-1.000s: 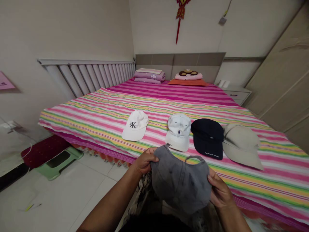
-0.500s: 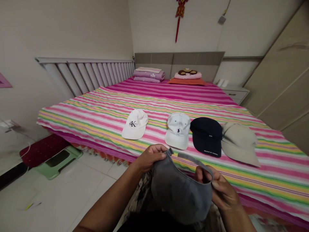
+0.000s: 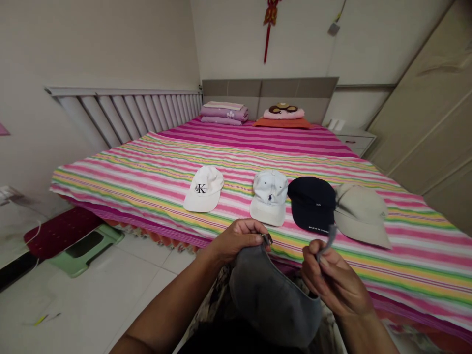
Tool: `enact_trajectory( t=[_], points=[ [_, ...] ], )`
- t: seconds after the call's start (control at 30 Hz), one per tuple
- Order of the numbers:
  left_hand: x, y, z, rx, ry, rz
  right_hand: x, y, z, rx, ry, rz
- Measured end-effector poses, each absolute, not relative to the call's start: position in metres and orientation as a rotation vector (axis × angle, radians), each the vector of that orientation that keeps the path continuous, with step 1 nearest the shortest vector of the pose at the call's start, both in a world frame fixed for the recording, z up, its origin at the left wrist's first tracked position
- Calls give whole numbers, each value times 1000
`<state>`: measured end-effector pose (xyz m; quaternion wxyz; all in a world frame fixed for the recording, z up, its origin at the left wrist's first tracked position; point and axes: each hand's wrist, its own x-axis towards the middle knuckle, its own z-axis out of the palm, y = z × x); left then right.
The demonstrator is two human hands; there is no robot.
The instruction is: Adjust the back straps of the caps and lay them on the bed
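A grey cap (image 3: 275, 300) hangs between my hands, close to my lap. My left hand (image 3: 241, 241) is closed on its back edge, beside a small dark buckle (image 3: 267, 240). My right hand (image 3: 337, 282) pinches the cap's loose grey strap (image 3: 329, 240), whose free end points upward. Buckle and strap are apart. On the bed beyond lie a white cap with black letters (image 3: 204, 189), a white cap with a small dark emblem (image 3: 270, 196), a navy cap (image 3: 312, 201) and a beige cap (image 3: 361, 214). The navy and beige caps touch or overlap.
A striped sheet (image 3: 147, 172) covers the bed. Folded bedding (image 3: 224, 114) and a pink pillow-like stack (image 3: 283, 115) lie by the headboard (image 3: 295, 91). A green stool (image 3: 86, 250) stands on the floor at left, and a white nightstand (image 3: 356, 140) at back right.
My right hand has shifted its grip from the cap's edge to the strap, whose free end now points up. My left hand has moved slightly right. The view has shifted slightly.
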<state>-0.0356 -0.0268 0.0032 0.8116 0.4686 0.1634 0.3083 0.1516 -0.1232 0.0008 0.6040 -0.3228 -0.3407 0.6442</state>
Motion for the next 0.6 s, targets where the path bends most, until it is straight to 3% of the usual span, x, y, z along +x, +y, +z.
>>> enact_trajectory(
  t=[0.6],
  points=[
    [-27,-28,0,936,315,594,118,-95,13,-1030,-983,1442]
  ],
)
